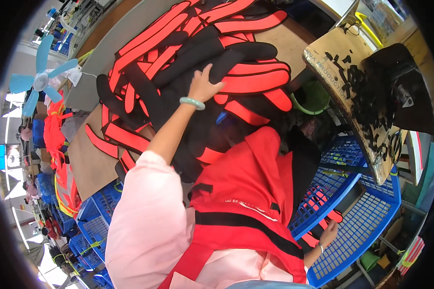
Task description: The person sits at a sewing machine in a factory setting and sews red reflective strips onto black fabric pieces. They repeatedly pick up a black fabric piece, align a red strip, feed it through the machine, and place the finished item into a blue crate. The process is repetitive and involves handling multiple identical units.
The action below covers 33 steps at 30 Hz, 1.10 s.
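Note:
A heap of curved fabric strips, bright red with black edging, covers the table, mixed with plain black strips. My left hand, with a pale green bangle on its wrist, lies over the middle of the heap. Its fingers are spread, touching the black fabric and the end of a red strip. Low at the right, my right hand is at a blue plastic basket, closed at the end of a red strip with black edging. Part of its grip is hidden.
A worn wooden board at the right carries black scraps and scissors. Beneath its edge is a green basket. More blue crates stand at the left, near a blue fan. A red apron covers my front.

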Tool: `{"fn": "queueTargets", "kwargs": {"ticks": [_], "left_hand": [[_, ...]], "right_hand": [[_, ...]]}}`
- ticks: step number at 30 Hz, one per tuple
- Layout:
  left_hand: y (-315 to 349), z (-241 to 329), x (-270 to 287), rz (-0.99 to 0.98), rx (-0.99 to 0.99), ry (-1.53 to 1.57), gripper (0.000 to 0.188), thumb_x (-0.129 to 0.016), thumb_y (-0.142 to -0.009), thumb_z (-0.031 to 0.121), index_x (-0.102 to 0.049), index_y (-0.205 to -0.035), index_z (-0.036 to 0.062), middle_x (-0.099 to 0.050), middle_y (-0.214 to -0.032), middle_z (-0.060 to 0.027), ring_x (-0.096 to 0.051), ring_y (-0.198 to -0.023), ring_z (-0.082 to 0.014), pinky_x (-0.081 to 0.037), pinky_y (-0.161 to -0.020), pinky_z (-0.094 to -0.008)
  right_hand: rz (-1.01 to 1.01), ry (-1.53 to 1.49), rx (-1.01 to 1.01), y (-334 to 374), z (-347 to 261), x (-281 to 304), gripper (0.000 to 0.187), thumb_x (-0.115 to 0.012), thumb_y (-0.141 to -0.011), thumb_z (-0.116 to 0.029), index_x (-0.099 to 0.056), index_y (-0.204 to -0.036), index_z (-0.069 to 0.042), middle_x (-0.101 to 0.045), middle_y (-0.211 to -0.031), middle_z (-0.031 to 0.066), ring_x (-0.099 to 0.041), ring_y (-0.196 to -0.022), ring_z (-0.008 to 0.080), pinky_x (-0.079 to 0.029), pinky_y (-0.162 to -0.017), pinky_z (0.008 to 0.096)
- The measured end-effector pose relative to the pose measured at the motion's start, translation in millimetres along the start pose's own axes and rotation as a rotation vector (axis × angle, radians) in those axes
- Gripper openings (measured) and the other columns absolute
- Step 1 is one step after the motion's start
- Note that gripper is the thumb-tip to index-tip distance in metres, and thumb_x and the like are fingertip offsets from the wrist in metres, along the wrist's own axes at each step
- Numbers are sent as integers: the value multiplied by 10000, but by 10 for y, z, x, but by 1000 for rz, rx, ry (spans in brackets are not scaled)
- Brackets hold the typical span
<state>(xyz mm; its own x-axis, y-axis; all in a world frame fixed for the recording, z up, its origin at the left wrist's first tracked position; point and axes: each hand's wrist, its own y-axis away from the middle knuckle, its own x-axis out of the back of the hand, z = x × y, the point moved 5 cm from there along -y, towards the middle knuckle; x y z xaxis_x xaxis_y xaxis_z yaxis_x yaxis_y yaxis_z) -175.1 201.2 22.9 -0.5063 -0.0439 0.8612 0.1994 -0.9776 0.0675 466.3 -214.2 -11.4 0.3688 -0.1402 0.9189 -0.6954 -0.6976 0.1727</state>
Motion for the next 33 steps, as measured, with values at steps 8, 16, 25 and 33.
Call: {"fn": "queueTargets", "kwargs": {"ticks": [8, 16, 25, 33], "left_hand": [[426, 1008, -577, 220, 37, 1126, 959, -780, -766, 319, -230, -1433, -95, -407, -1398, -242, -400, -1309, -292, -330, -1085, -379], [906, 1821, -631, 302, -246, 1226, 913, -762, -780, 239, -216, -1444, -67, -385, -1359, -254, -396, -1284, -354, -330, -1071, -398], [1487, 1532, 401, 541, -632, 562, 479, -714, -798, 147, -542, -1227, 21, -506, -1208, -160, -511, -1131, -335, -413, -976, -397], [1430, 2556, 844, -243, -1133, 464, 333, -719, -815, 175, -617, -1106, 50, -617, -910, -97, -576, -895, -290, -437, -801, -408]], "right_hand": [[-448, -853, 696, 4, -4246, -324, 377, -578, -950, -174, -548, -1279, 8, -602, -1245, 165, -590, -1127, 200, -445, -954, 298], [-333, -309, 1026, 17, -6085, -494, 516, -561, -898, -332, -530, -1256, 39, -658, -1044, 253, -613, -1013, 406, -479, -874, 461], [-366, -540, 1094, 100, -5476, 541, 380, -601, -902, -250, -590, -1158, 30, -635, -950, 275, -607, -885, 431, -477, -744, 432], [-544, -303, 1160, 290, -4614, 1298, 205, -678, -828, -144, -641, -983, -15, -609, -717, 186, -595, -669, 378, -462, -608, 375]]}}
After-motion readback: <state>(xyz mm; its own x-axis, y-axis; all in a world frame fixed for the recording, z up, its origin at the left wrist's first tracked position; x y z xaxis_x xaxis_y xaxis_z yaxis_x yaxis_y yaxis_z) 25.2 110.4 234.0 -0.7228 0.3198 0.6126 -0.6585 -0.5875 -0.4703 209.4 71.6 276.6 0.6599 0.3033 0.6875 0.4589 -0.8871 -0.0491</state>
